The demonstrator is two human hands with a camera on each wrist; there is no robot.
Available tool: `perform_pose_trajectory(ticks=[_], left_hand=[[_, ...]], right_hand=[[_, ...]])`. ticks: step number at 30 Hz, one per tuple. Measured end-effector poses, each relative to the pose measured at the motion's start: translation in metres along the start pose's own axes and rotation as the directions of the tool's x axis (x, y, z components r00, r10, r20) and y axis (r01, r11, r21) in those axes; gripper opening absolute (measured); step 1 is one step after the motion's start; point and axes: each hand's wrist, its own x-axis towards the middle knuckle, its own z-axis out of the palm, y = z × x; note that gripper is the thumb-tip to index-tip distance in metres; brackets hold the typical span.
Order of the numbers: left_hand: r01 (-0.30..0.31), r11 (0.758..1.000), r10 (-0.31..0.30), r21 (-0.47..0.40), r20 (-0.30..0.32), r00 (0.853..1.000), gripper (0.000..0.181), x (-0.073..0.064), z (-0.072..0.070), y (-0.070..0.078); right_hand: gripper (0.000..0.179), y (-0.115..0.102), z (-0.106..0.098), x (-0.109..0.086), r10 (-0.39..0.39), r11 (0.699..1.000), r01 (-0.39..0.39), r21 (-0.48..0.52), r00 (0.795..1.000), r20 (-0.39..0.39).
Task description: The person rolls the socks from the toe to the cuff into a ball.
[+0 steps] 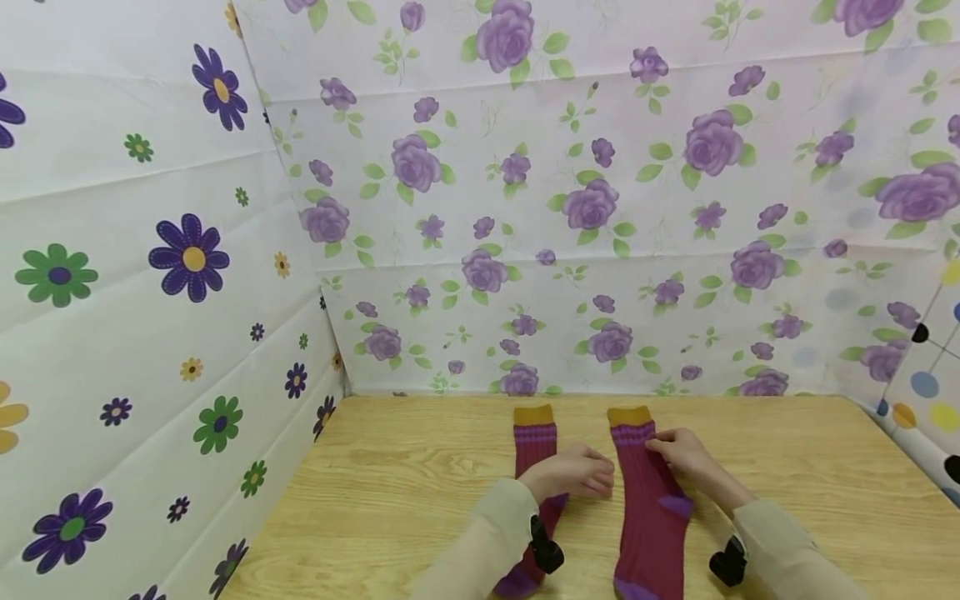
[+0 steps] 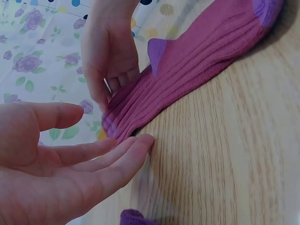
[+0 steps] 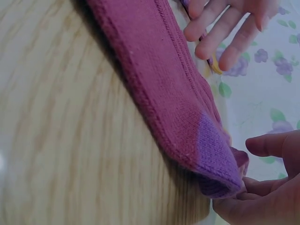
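Note:
Two maroon ribbed socks lie lengthwise on the wooden table, each with a mustard cuff edge, purple stripes and purple heel and toe. My right hand [image 1: 686, 454] pinches the outer edge of the right sock [image 1: 648, 517] just below its striped cuff. In the left wrist view that sock [image 2: 187, 70] runs away from the fingers, its purple heel standing up. My left hand [image 1: 573, 473] hovers over the inner side of the left sock [image 1: 534, 450], fingers loosely extended and holding nothing. Its forearm hides part of that sock's foot.
The light wooden table [image 1: 390, 475] ends at a back wall hung with a purple-rose sheet [image 1: 487, 333]. Another flowered sheet [image 1: 150, 350] stands along the left, and a dotted one [image 1: 926, 392] along the right. A black wrist camera [image 1: 546, 546] sits on the left sleeve.

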Motion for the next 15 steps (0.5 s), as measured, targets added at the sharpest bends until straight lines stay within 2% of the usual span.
perform_pose_trajectory(ticks=[10, 15], left_hand=[[0.009, 1.0, -0.008, -0.023, 0.031, 0.999, 0.043, 0.0053, 0.0068, 0.0008], [0.016, 1.0, -0.016, -0.02, 0.034, 0.999, 0.042, 0.0059, 0.0093, 0.0013]], right_hand=[[0.042, -0.0053, 0.0066, -0.0012, -0.031, 0.999, 0.029, -0.037, 0.998, -0.047], [0.043, -0.0059, 0.01, -0.0001, -0.013, 1.0, 0.013, -0.007, 0.998, -0.055]])
